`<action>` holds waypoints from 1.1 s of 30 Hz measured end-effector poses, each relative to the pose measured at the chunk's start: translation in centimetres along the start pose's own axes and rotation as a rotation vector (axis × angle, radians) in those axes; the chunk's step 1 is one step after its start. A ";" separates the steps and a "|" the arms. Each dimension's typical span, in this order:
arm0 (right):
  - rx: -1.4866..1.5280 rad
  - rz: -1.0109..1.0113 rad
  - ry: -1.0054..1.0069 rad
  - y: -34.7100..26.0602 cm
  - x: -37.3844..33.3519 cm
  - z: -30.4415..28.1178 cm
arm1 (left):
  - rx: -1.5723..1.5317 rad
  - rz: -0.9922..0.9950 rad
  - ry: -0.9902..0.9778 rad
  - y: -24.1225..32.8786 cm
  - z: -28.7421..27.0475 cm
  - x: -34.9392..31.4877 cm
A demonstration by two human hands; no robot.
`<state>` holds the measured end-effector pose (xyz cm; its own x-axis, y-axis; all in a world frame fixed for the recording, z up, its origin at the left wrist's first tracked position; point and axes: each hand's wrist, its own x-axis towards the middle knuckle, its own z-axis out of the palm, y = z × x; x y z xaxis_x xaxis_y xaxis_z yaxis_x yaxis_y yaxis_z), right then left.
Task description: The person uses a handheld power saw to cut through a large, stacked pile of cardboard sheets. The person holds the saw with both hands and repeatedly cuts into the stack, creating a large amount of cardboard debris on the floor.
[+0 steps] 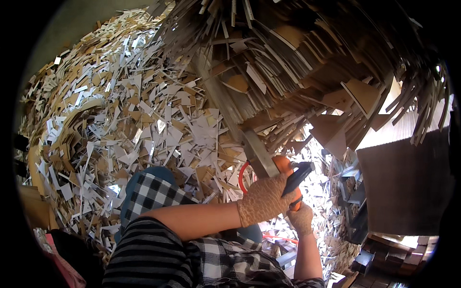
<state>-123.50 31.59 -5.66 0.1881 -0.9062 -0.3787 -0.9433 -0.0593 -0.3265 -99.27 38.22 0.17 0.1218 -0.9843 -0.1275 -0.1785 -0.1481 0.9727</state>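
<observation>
An orange and black hand tool (283,166) is in front of me, its exact kind unclear. My left hand (265,200), in a tan patterned glove, is closed about the tool's body, its fingertips partly hidden. Lower and to the right, my gloved right hand (301,220) is closed at the tool's lower orange end. A thin red hose or cord (242,178) curves beside the left glove. Just beyond that glove, a grey flat-sided bar (259,152) meets the tool; whether they are joined, I cannot tell.
Thin wood or board offcuts (168,120) cover the ground in a deep heap. Stacked strips (288,62) loom at the upper right, beside a long upright bar (218,93). A large dark brown panel (408,187) stands at right. Checked cloth (156,197) covers my leg.
</observation>
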 end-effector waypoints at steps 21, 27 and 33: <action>-0.151 0.107 -0.055 -1.1 1.0 1.1 | 0.068 0.080 0.003 -1.8 -0.4 1.1; -0.073 0.149 -0.140 4.8 -0.3 4.9 | -0.055 0.074 -0.028 -7.7 2.9 5.9; 0.215 0.296 -0.164 6.7 -4.3 6.1 | 0.096 -0.004 -0.183 -6.5 5.4 2.3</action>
<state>-128.99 37.60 -11.53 -0.0260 -0.7909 -0.6113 -0.8877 0.2995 -0.3498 -103.13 36.35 -7.47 -0.0546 -0.9834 -0.1732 -0.2713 -0.1523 0.9504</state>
